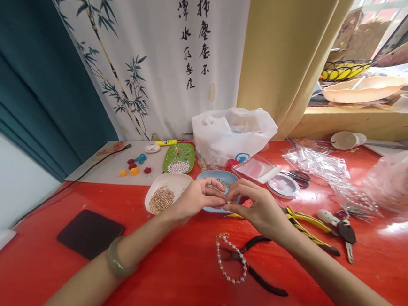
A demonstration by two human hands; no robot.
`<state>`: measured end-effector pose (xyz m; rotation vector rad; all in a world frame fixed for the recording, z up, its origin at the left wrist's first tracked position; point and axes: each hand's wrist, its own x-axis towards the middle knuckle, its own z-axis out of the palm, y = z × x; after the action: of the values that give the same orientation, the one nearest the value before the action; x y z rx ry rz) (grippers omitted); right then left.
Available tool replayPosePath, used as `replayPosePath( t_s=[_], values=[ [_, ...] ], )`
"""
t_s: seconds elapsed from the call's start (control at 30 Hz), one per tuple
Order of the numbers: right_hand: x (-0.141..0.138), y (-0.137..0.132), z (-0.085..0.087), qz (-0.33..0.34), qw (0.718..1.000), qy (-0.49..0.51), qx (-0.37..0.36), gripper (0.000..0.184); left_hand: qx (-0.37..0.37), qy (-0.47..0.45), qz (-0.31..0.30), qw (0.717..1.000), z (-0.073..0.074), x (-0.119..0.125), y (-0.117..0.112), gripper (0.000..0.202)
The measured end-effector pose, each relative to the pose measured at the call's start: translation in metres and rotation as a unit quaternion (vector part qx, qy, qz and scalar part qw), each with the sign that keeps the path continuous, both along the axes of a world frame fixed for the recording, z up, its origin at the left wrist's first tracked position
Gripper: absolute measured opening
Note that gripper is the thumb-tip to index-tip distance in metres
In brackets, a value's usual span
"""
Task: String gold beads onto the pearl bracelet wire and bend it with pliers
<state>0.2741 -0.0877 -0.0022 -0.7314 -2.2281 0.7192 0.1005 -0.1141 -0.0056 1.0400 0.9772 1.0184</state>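
Observation:
My left hand (196, 197) and my right hand (256, 206) meet fingertip to fingertip above the red table (180, 273), just in front of a blue dish (216, 176) of small beads. Both pinch something tiny between thumb and forefinger; I cannot make out what it is. A green bangle (120, 259) sits on my left wrist. A pearl bead loop (231, 259) lies on the table below my hands, across black-handled pliers (261, 270). A white dish (165, 192) of gold beads stands just left of my left hand.
A green dish (179, 158) of white beads, a white plastic bag (232, 131), clear bags (316, 164), scissors (299, 176) and yellow-handled pliers (307, 225) lie behind and right. A black pad (90, 233) lies front left. A wooden sill (362, 118) carries bowls.

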Motion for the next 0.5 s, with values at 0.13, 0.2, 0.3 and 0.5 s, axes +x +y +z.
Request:
replayPosePath(
  t_s=[0.13, 0.2, 0.3, 0.5],
  values=[
    [0.004, -0.005, 0.003, -0.014, 0.993, -0.106, 0.053, 0.006, -0.006, 0.063, -0.046, 0.997, 0.004, -0.003, 0.000, 0.022],
    [0.005, -0.008, 0.004, -0.022, 0.986, -0.152, 0.069, 0.009, 0.002, 0.110, -0.062, 0.992, 0.004, -0.004, 0.000, 0.019],
    [0.005, -0.011, 0.007, -0.032, 0.978, -0.194, 0.074, 0.011, 0.062, 0.225, -0.049, 0.971, 0.001, -0.003, -0.002, 0.016],
    [0.011, -0.007, 0.016, -0.045, 0.980, -0.189, 0.040, 0.010, 0.202, 0.442, -0.158, 0.859, -0.008, 0.006, -0.016, 0.013]
  ],
)
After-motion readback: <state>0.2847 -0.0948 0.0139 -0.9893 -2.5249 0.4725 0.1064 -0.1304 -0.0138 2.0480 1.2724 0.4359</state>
